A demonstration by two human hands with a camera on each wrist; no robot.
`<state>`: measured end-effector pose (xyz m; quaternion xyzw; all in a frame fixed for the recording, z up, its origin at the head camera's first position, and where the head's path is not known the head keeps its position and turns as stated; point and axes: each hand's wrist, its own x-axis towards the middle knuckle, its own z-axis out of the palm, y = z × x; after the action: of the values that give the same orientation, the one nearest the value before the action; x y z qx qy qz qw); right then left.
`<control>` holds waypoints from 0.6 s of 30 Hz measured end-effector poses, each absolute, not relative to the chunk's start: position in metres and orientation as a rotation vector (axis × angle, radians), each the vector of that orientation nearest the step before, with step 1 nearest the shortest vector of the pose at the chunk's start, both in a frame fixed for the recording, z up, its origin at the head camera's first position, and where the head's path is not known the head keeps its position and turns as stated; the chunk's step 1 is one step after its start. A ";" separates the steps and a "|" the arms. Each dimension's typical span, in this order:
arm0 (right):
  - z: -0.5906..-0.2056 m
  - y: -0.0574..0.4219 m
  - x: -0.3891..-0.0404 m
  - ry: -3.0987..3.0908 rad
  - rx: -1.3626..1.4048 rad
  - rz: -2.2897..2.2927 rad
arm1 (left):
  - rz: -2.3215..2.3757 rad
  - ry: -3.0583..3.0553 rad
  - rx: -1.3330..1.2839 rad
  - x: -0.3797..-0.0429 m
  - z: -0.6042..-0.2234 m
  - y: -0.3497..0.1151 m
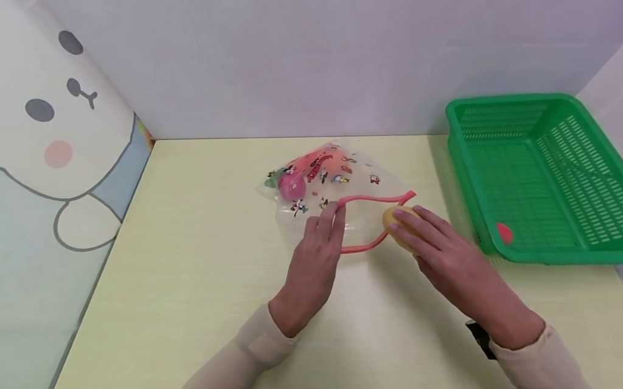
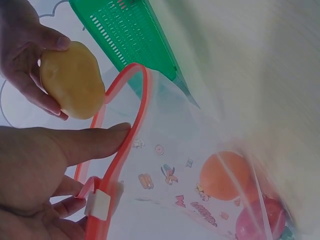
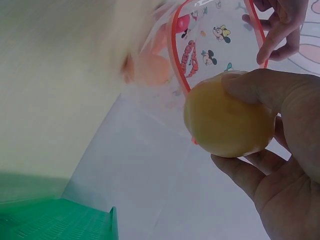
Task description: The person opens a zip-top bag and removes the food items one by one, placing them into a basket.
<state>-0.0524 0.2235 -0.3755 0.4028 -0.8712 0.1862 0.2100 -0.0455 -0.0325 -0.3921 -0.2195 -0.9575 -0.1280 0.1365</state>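
Note:
A clear slider zip bag (image 1: pixel 361 220) with a red rim and cartoon prints lies on the table, its mouth spread toward the right. Inside it are a pink ball-like item (image 1: pixel 292 186), an orange round item (image 2: pixel 225 175) and something green. My left hand (image 1: pixel 313 268) grips the red rim on the near side, thumb on one face and fingers behind, close to the white slider (image 2: pixel 98 204). At the mouth's right edge, my right hand (image 1: pixel 451 263) holds a yellow potato (image 2: pixel 73 80) between thumb and fingers. The potato's underside is hidden in the head view.
To the right stands a green plastic basket (image 1: pixel 463 188) with slotted walls; a small red item (image 1: pixel 504 233) shows at its near left corner. A pale wall rises behind the table (image 1: pixel 185 270). A black object (image 1: pixel 480 338) shows by the right sleeve.

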 end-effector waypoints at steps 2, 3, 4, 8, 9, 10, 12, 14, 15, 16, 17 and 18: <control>-0.375 0.225 -0.053 -2.406 1.119 0.515 | -0.368 -2.773 -0.634 -0.046 -0.392 -0.033; -0.375 0.227 -0.053 -2.405 1.115 0.506 | -0.367 -2.772 -0.634 -0.046 -0.392 -0.033; -0.375 0.228 -0.053 -2.395 1.115 0.500 | -0.366 -2.773 -0.633 -0.046 -0.392 -0.033; -0.374 0.234 -0.053 -2.371 1.126 0.483 | -0.364 -2.774 -0.632 -0.046 -0.392 -0.033; -0.374 0.235 -0.053 -2.373 1.128 0.473 | -0.364 -2.775 -0.632 -0.046 -0.392 -0.033; -0.373 0.237 -0.053 -2.370 1.134 0.467 | -0.364 -2.773 -0.632 -0.046 -0.392 -0.033; -0.373 0.240 -0.053 -2.381 1.137 0.445 | -0.365 -2.771 -0.634 -0.047 -0.392 -0.033; -0.372 0.243 -0.053 -2.397 1.133 0.432 | -0.370 -2.767 -0.637 -0.047 -0.393 -0.033; -0.372 0.244 -0.053 -2.403 1.132 0.429 | -0.371 -2.767 -0.638 -0.047 -0.393 -0.033; -0.372 0.245 -0.053 -2.406 1.131 0.430 | -0.374 -2.766 -0.639 -0.047 -0.393 -0.033; -0.372 0.246 -0.053 -2.404 1.127 0.436 | -0.376 -2.767 -0.640 -0.047 -0.393 -0.033; -0.372 0.247 -0.054 -2.399 1.121 0.436 | -0.377 -2.769 -0.641 -0.047 -0.393 -0.033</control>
<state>-0.0537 0.2471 -0.3722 0.4068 -0.8706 0.1583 0.2268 -0.0470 -0.0329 -0.3931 -0.2213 -0.9567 -0.1302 0.1368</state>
